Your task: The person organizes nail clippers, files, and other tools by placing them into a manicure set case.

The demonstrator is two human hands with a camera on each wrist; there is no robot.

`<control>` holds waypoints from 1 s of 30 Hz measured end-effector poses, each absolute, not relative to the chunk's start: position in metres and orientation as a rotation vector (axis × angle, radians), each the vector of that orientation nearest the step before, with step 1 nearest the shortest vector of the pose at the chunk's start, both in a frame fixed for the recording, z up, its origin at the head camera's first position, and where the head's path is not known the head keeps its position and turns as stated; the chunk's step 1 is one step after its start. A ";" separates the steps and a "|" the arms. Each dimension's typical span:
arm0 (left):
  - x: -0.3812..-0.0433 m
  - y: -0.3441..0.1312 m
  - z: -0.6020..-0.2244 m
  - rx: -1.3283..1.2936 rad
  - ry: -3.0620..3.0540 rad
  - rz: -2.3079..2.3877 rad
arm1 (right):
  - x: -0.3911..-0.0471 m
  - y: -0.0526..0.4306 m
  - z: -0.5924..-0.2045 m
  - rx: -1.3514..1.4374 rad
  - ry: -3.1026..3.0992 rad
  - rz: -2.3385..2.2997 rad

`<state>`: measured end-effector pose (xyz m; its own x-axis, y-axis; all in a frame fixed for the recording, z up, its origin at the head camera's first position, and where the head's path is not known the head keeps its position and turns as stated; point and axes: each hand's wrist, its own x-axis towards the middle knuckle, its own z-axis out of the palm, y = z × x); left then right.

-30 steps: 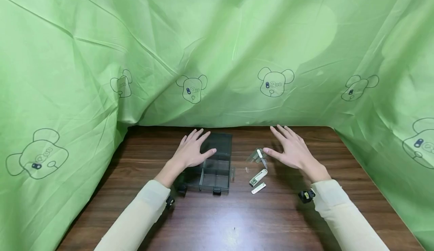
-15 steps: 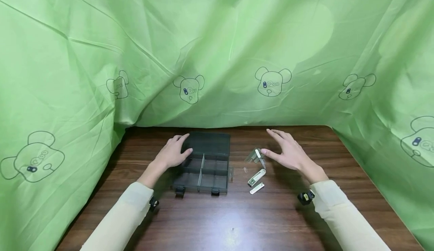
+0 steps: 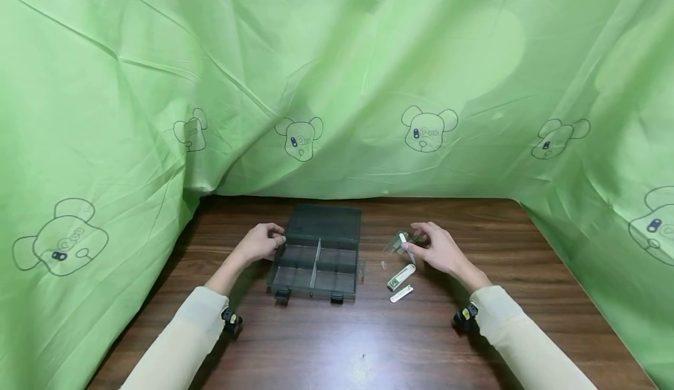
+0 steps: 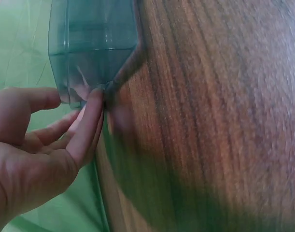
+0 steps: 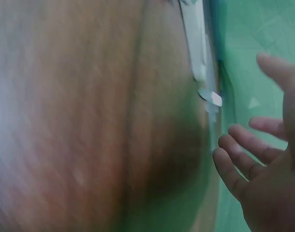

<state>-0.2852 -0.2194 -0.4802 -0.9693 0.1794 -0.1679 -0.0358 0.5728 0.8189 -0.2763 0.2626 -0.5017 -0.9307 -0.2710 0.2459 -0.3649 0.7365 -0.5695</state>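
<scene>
A dark see-through compartment box (image 3: 339, 270) stands with its lid (image 3: 323, 223) folded back. My left hand (image 3: 259, 242) is at its left side, near the hinge. In the left wrist view, my thumb and fingers pinch a corner of the box (image 4: 96, 38). My right hand (image 3: 438, 249) hovers beside a slim tool with a white end (image 3: 403, 238) and a grey blade-like part. Its fingers are bent loosely, with a gap between thumb and fingers in the right wrist view; nothing is held. Nearer lie a nail clipper (image 3: 401, 277) and a small white strip (image 3: 402, 293).
Small clear plates (image 3: 392, 242) lie under the slim tool. Tiny clear pieces sit by the box, one at its right wall (image 3: 361, 269) and another loose piece (image 3: 384, 265). Green cloth (image 3: 337, 168) hangs behind and at both sides of the wooden table (image 3: 316, 343).
My left hand has moved left and down from over the lid to the box's left side, its fingers bending. The right hand has come lower, towards the slim tool, fingers bending.
</scene>
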 end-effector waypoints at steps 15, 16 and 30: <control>-0.282 -0.212 -0.487 -0.072 2.246 1.660 | -0.276 0.251 -0.517 0.438 -2.824 0.944; -0.282 -0.212 -0.488 -0.064 2.253 1.667 | -0.277 0.251 -0.517 0.436 -2.820 0.939; -0.282 -0.214 -0.490 -0.019 2.262 1.686 | -0.283 0.254 -0.516 0.430 -2.834 1.007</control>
<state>-0.2825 -0.2138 -0.4898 -0.9490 0.1778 -0.2604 -0.1988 0.3036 0.9318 -0.2827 0.2539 -0.5165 -0.9547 -0.2289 0.1899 -0.2974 0.7410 -0.6021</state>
